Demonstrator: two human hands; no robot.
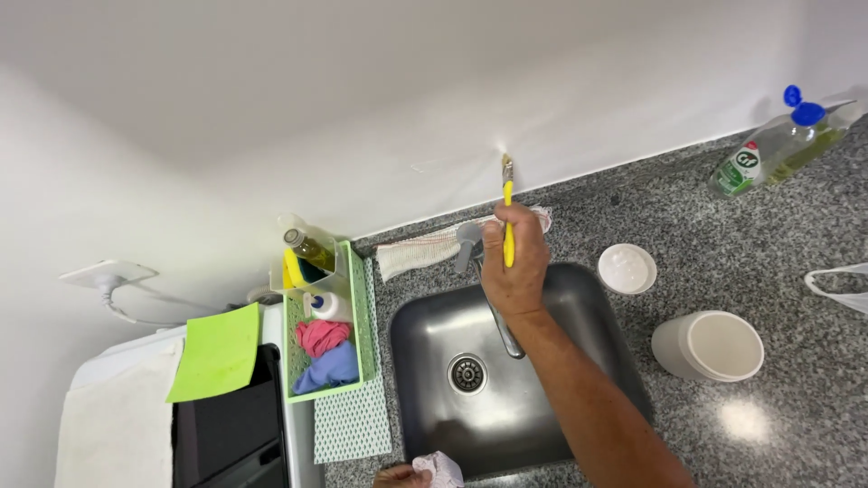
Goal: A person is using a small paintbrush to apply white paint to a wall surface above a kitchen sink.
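White wall [271, 90], speckled granite counter [723, 235] — steel sink [425, 334]

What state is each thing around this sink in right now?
Right hand: gripping a yellow-handled paintbrush, bristles touching the white wall.
Left hand: holding a crumpled white rag.
Steel sink: empty, drain open.
White tub: open, lid off.
White lid: lying beside the sink.
Dish soap bottle: lying down, blue cap flipped open.
Green caddy: filled with cloths and bottles.
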